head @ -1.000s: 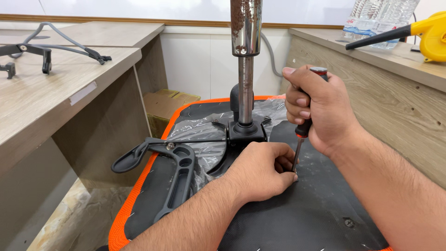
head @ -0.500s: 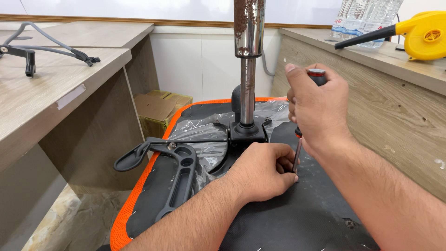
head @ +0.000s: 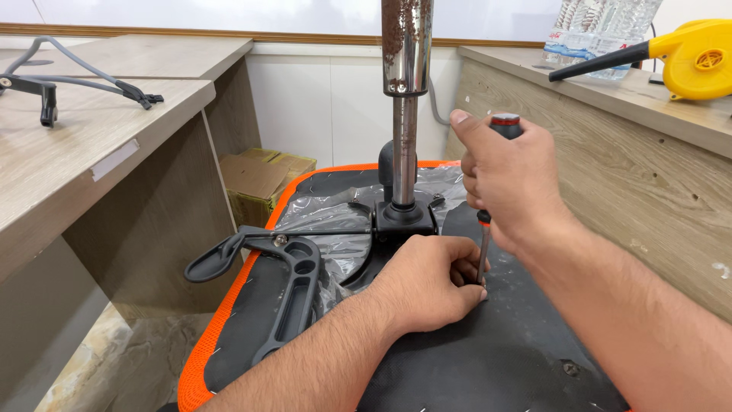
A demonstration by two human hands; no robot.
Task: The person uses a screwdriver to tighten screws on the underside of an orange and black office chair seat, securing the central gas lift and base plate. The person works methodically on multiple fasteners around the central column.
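the right hand [head: 507,179] is wrapped tight around the red and black handle of a screwdriver [head: 488,221], thumb up beside the red cap, with the shaft held nearly upright and pointing down at the underside of an overturned office chair seat [head: 473,366]. the left hand [head: 427,282] rests on that black fabric underside with its fingers curled in around the lower end of the shaft, steadying the tip, which is hidden behind the fingers. the seat has an orange mesh edge [head: 210,358] and lies between two wooden desks. just left of the hands the chrome gas lift column [head: 404,114] stands upright out of the black mounting plate [head: 404,221], with crinkled clear plastic wrap [head: 328,221] around it. a black armrest bracket [head: 286,286] lies further left on the seat. a yellow blower [head: 690,49] sits on the right desk [head: 610,145].
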